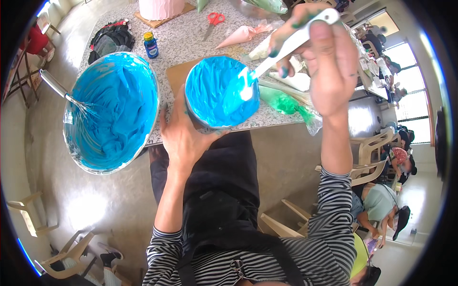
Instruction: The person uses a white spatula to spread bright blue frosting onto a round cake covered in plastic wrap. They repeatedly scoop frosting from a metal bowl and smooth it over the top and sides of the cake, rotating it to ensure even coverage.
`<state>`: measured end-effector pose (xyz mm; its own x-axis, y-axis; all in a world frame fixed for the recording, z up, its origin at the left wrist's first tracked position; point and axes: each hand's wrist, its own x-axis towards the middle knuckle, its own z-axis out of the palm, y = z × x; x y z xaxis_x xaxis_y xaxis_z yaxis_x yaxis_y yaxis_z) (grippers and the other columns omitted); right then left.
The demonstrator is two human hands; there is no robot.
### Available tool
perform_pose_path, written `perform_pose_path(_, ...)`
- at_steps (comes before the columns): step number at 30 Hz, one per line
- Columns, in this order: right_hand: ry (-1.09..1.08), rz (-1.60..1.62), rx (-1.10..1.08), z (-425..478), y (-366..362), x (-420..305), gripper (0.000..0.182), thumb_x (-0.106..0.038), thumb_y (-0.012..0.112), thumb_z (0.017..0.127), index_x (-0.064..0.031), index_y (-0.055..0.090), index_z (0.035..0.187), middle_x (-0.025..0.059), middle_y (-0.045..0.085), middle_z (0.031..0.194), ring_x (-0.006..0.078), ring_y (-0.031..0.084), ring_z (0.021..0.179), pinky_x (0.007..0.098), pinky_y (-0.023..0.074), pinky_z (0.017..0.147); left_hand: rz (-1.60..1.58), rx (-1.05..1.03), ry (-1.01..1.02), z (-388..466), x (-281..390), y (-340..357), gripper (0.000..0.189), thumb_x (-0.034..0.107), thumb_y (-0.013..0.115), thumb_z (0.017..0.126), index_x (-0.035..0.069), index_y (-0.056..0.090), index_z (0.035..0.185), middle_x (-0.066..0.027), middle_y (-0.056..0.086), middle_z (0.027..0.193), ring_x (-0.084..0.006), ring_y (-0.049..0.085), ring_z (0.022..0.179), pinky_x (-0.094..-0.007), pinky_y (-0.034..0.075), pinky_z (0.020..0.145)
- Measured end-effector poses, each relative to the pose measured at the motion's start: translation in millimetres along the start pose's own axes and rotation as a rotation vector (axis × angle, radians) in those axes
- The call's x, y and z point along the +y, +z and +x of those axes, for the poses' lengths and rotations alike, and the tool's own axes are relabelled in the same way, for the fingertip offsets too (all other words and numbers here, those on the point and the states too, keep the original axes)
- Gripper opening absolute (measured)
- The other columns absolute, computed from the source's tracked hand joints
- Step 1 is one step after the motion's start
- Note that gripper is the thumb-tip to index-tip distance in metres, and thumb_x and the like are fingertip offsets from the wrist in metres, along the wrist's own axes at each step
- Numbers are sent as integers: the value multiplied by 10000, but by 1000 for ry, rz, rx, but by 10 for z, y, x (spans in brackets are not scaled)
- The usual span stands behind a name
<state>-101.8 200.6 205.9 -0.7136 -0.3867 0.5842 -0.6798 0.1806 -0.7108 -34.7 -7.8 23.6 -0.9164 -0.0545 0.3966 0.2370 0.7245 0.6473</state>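
My right hand (331, 60), with stained fingertips, grips the handle of a white spatula (282, 50). Blue icing coats the spatula's blade, which touches the icing on top of a round form (218, 91), a cake or a tub; I cannot tell which. My left hand (184, 134) holds this form by its near left side, thumb and fingers spread around it. Beneath it lies a brown board (175, 77). To the left, a large mixing bowl (156, 107) is tilted towards me. Blue icing (120, 111) covers its inside, and a wire whisk (64, 91) leans in it.
Beyond lie a bottle with yellow cap (151, 46), red-handled scissors (213, 25), a pink piping bag (238, 35) and a pink-iced cake (161, 9). A green piping bag (286, 103) overhangs the speckled table's (157, 137) near edge. Plastic chairs (370, 157) and several people are to the right.
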Motion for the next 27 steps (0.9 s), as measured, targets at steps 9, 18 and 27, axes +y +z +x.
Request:
perform_pose_path(9, 14, -163, 47, 75, 2, 63, 341, -286, 401, 1131, 33, 522, 1145, 159, 686, 852, 158, 610, 614, 263, 455, 552, -8, 3, -4, -10, -18, -5, 1231, 496, 982, 509, 56, 402, 1502, -138, 620, 1370, -329, 615, 1246, -565, 378, 1139)
perform_pose_path(18, 0, -215, 212, 282, -13, 133, 248, -228, 451, 1116, -2, 546, 1076, 61, 648, 782, 95, 585, 580, 223, 492, 537, -21, 9, -5, -5, -2, -12, 1245, 454, 993, 500, 50, 389, 1511, -143, 607, 1386, -336, 606, 1257, -579, 373, 1138)
perform_pose_path(27, 23, -113, 200, 179, -128, 13, 360, -298, 408, 1128, 34, 545, 1149, 158, 689, 851, 160, 616, 617, 270, 464, 551, -22, 21, 7, -23, -16, -14, 1246, 492, 986, 504, 44, 397, 1507, -139, 621, 1369, -340, 617, 1239, -570, 381, 1132)
